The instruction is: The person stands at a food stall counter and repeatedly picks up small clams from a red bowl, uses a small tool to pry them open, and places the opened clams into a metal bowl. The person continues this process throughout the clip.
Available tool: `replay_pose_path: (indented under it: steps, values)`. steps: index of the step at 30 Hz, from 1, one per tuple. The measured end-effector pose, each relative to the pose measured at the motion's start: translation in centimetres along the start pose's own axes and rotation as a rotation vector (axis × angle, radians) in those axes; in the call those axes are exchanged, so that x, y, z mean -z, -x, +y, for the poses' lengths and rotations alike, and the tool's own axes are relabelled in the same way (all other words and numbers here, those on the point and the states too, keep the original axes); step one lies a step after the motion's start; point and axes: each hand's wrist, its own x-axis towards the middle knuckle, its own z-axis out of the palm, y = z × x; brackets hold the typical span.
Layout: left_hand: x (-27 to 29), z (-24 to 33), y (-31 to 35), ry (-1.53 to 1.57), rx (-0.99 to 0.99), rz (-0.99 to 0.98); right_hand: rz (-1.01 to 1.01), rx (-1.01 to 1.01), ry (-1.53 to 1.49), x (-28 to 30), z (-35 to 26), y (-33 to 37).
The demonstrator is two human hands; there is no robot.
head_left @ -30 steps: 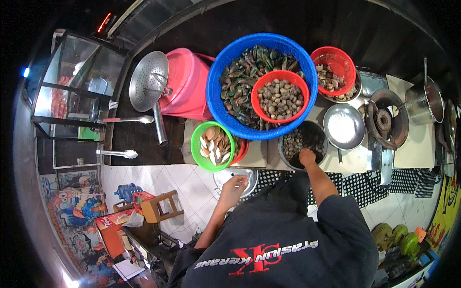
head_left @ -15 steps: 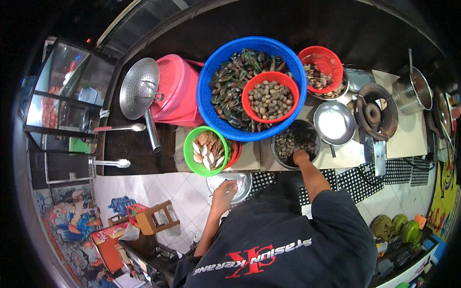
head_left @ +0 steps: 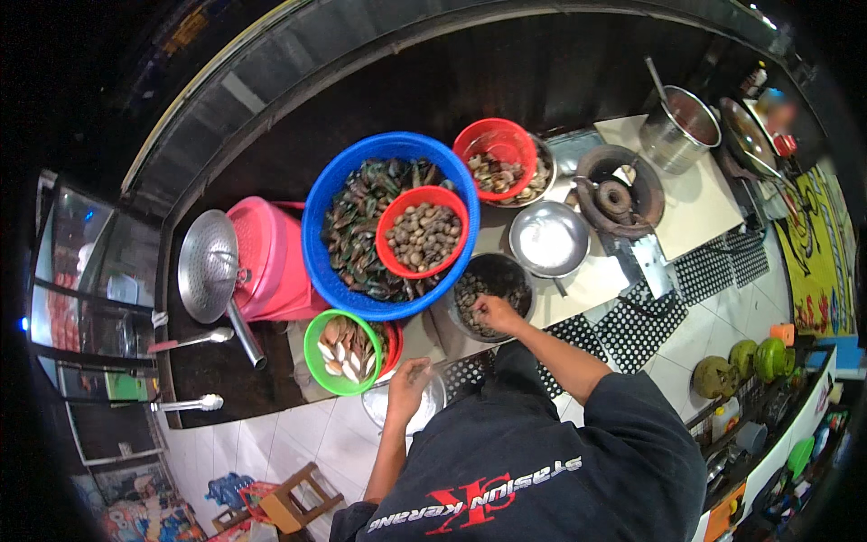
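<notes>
My right hand (head_left: 498,315) is over a dark pot (head_left: 524,271) of small round shellfish (head_left: 474,291), fingers drawn together at the shells. Whatever they pinch is too small to make out. My left hand (head_left: 411,384) hovers above a shiny metal bowl (head_left: 432,408), its fingers curled in, and I cannot see what they hold. Just left of it stands a green basket (head_left: 318,378) of long brown and white shells (head_left: 348,350). Behind the pot, a big blue basket (head_left: 316,194) carries green-brown mussels (head_left: 352,235) and a smaller red basket (head_left: 384,210) of round clams (head_left: 423,237).
Right of the pot lies an empty metal pan (head_left: 549,238), then a burner (head_left: 619,191) and a tall steel pot (head_left: 668,144). Behind stands a red bowl (head_left: 497,135) of shells. At left are a pink bucket (head_left: 271,262), a perforated ladle (head_left: 208,266) and tongs (head_left: 190,404).
The view has turned, so the counter appears shifted left and tilted. My right hand shows more fully above the shells in the pot. My left hand stays curled over the metal bowl.
</notes>
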Motion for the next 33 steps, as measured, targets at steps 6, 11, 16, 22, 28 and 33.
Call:
replay_pose_path:
  steps: [6,11,16,22,28,33]
  values:
    - [-5.6,7.8,-3.2,0.272,0.124,-0.107,0.185,0.158,-0.453,4.0,-11.7,7.8]
    - [-8.7,9.4,-5.8,0.371,0.015,-0.229,0.245,0.175,-0.561,6.2,-14.4,10.9]
    - [-10.8,12.3,-6.2,0.4,-0.096,-0.229,0.254,0.293,-0.557,9.3,-15.2,11.9]
    - [-11.8,15.7,-5.8,0.397,-0.316,-0.14,0.16,0.282,-0.734,12.9,-18.4,12.7]
    - [-11.7,16.9,-5.1,0.381,-0.421,-0.063,0.089,0.303,-0.709,14.2,-19.8,12.5]
    - [-11.9,16.8,-5.1,0.246,-0.573,-0.006,-0.042,0.268,-0.748,15.3,-19.7,12.0]
